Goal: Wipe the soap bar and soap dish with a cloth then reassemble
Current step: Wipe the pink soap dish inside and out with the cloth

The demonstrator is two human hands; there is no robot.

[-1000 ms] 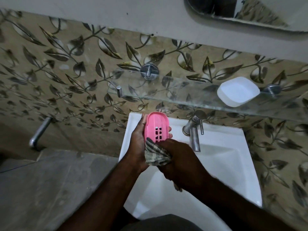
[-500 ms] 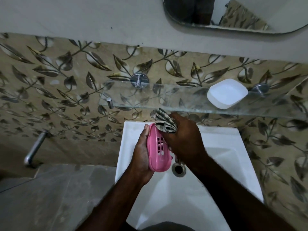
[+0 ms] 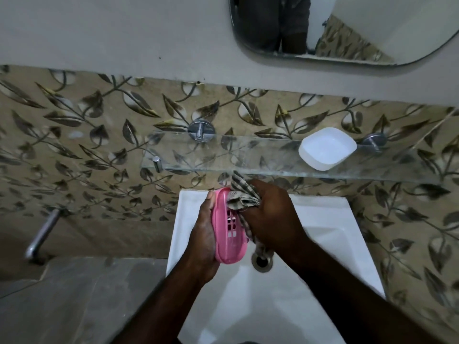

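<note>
My left hand [image 3: 202, 234] grips a pink slotted soap dish part [image 3: 228, 234] from its left side and holds it on edge over the white sink [image 3: 323, 244]. Against the pink part's upper right, my right hand [image 3: 270, 214] presses a bunched checked cloth [image 3: 242, 194] that it grips. A white soap dish part [image 3: 326, 147] sits on the glass shelf [image 3: 223, 155] to the right. No soap bar is visible.
The sink drain [image 3: 260, 261] lies just below my right hand. The tap is hidden behind my hands. A mirror [image 3: 347, 28] hangs above the shelf. A chrome pipe [image 3: 41, 237] juts from the leaf-patterned tile wall at left, above a grey ledge [image 3: 74, 294].
My right hand with the cloth went from the pink part's lower end to its upper end. The pink part turned more on edge. The view tilted upward, showing more mirror.
</note>
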